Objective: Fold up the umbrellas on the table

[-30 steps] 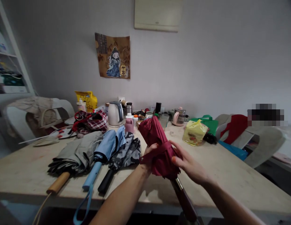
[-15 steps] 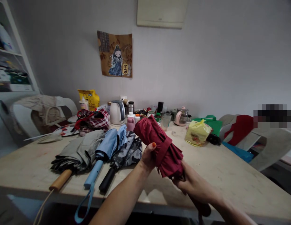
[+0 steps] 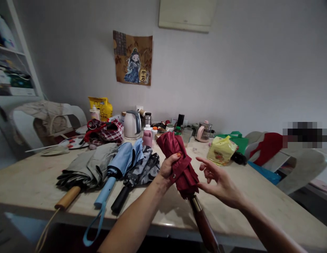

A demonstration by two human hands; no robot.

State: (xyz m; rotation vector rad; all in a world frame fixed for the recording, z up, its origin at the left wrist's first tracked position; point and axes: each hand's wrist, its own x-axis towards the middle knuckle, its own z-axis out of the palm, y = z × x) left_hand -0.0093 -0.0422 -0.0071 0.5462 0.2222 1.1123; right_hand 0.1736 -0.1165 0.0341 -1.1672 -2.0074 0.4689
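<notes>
A folded dark red umbrella [image 3: 188, 177] with a brown wooden handle slants over the table's front edge. My left hand [image 3: 170, 167] grips its canopy from the left, thumb on top. A red strap with a metal snap lies across the folds. Just right of the canopy, my right hand [image 3: 218, 181] is open with fingers apart, its thumb close to the cloth's lower edge; I cannot tell whether it touches. To the left lie a grey umbrella [image 3: 92, 167] with a wooden handle, a light blue umbrella [image 3: 122, 160] with a wrist strap, and a camouflage umbrella [image 3: 143, 168] with a black handle.
Along the table's back stand an electric kettle [image 3: 132, 124], a pink cup [image 3: 147, 138], bottles and a glass teapot [image 3: 204, 131]. A plaid cloth bag [image 3: 108, 131] is at back left. A yellow package [image 3: 221, 150] sits at right, with chairs on both sides.
My right hand has let go of the umbrella's lower end and opened beside it. The umbrella has turned, so its strap snap and brown handle now show. My left hand keeps its grip.
</notes>
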